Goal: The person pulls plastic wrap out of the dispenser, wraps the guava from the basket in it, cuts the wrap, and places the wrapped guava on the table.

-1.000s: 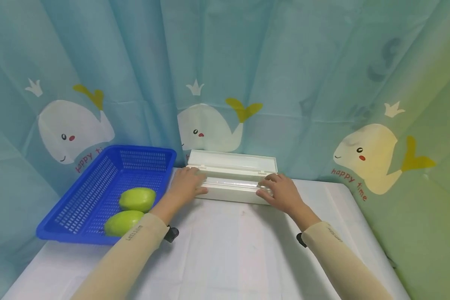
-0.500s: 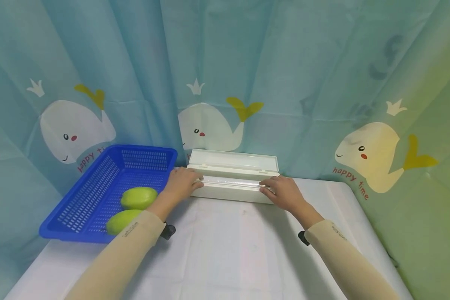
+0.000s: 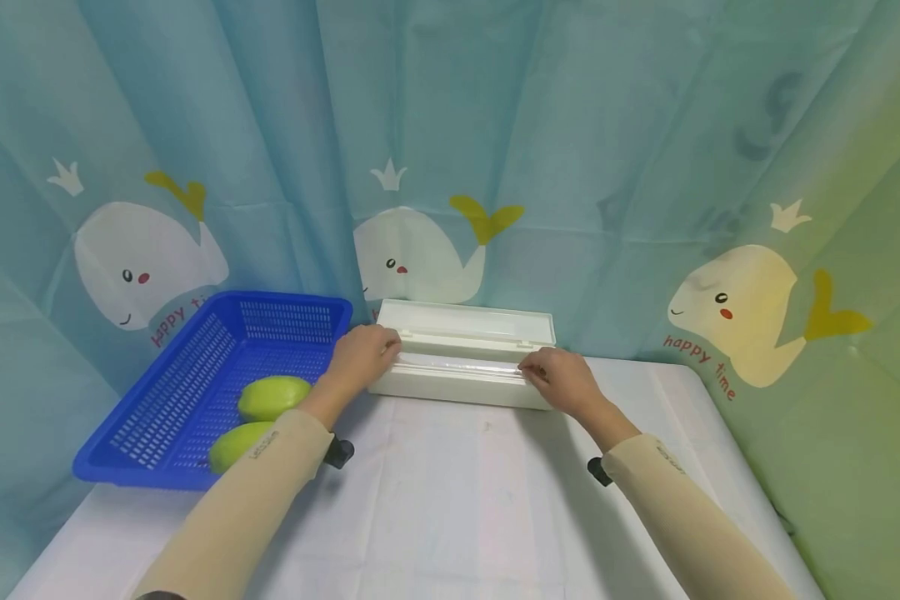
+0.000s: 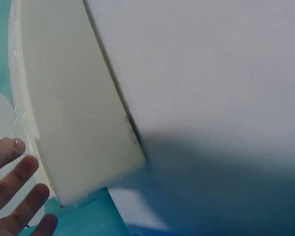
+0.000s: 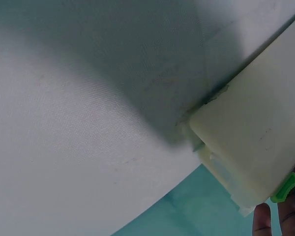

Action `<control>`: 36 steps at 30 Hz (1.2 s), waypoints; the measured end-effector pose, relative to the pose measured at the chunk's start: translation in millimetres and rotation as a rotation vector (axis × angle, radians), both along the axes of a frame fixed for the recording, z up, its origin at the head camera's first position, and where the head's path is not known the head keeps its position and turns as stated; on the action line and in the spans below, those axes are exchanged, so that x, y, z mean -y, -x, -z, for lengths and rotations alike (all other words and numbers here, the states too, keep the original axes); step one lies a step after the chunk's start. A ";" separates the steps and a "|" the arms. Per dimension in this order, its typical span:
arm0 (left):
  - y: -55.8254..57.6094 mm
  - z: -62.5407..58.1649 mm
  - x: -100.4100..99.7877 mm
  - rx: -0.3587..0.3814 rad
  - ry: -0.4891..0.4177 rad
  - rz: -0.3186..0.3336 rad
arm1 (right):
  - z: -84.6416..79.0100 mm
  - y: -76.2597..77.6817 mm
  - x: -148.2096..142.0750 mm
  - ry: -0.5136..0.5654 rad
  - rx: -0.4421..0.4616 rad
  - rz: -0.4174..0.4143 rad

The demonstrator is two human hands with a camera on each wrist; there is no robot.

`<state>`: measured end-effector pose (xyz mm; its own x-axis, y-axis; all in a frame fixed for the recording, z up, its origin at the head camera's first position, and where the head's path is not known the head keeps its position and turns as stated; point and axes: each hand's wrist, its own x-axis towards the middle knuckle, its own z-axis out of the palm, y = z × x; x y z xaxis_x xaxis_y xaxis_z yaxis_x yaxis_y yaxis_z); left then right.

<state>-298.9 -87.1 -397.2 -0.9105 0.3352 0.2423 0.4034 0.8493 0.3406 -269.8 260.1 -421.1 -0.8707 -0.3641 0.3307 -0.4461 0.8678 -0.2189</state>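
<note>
A white cling film dispenser box [image 3: 461, 392] lies at the back of the table with its lid [image 3: 465, 320] tipped back. Clear cling film [image 3: 457, 362] shows along its top opening. My left hand [image 3: 362, 358] pinches the film at the left end with thumb and forefinger, the other fingers spread in the left wrist view. At the right end my right hand [image 3: 564, 379] pinches the film's edge, its fingertips partly hidden. A green slider [image 5: 285, 188] sits beside the right fingers in the right wrist view.
On the left stands a blue plastic basket [image 3: 144, 478] holding two green fruits [image 3: 273, 397], partly behind the left forearm. A white cloth covers the table [image 3: 450, 500]. Blue curtain [image 3: 570, 125] hangs directly behind the box.
My left hand has slid left toward the box's end, and its fingers have drawn together on the film. The right fingers have closed into a pinch. The box stays in place.
</note>
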 end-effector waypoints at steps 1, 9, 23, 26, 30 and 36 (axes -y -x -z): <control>1.0 -1.1 0.2 -0.006 -0.002 0.006 | -0.4 0.4 0.3 0.001 -0.002 0.005; 5.7 -12.3 0.8 -0.002 0.018 -0.012 | -5.6 2.9 3.6 0.007 0.026 0.053; 7.4 -4.3 9.0 0.072 0.108 0.004 | -9.2 8.5 8.4 0.021 0.069 0.112; 6.7 -1.0 6.2 0.103 0.106 0.020 | -9.2 9.9 6.7 0.026 0.099 0.114; 7.1 1.2 3.4 0.069 0.062 0.022 | -9.0 10.5 5.4 0.065 0.133 0.107; 10.0 4.2 3.8 -0.023 0.028 0.016 | -6.3 9.7 1.6 0.153 0.172 0.073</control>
<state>-308.9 -90.9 -401.4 -0.8990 0.3570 0.2537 0.4249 0.8516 0.3071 -279.6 258.5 -414.8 -0.9412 -0.2552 0.2215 -0.3281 0.8471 -0.4180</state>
